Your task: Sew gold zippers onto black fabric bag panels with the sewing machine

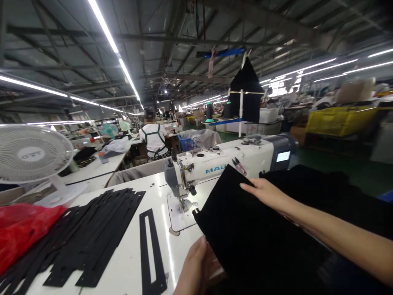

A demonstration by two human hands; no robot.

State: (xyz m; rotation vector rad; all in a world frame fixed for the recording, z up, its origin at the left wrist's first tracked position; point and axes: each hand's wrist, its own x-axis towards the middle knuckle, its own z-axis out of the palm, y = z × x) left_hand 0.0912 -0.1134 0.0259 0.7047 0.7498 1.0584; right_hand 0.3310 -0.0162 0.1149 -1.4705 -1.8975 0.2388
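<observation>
A large black fabric piece (245, 229) is held up in front of me, tilted, its upper corner overlapping the body of the white sewing machine (224, 159). My left hand (199, 262) grips its lower left edge, the thumb in front and the other fingers behind the cloth. Near the top right edge, my right hand (260, 188) holds the same piece between thumb and fingers. The machine's needle and presser foot (186, 203) stand just left of the fabric. Left of my left hand lies a black strip with a long slot (151, 250).
Many black strips (101, 229) lie fanned on the white table (129, 254), beside a red plastic bag (27, 229) and a white fan (33, 155). More black fabric (307, 180) is piled right. Thread cones (227, 110) stand behind the machine. A person (154, 137) sits further off.
</observation>
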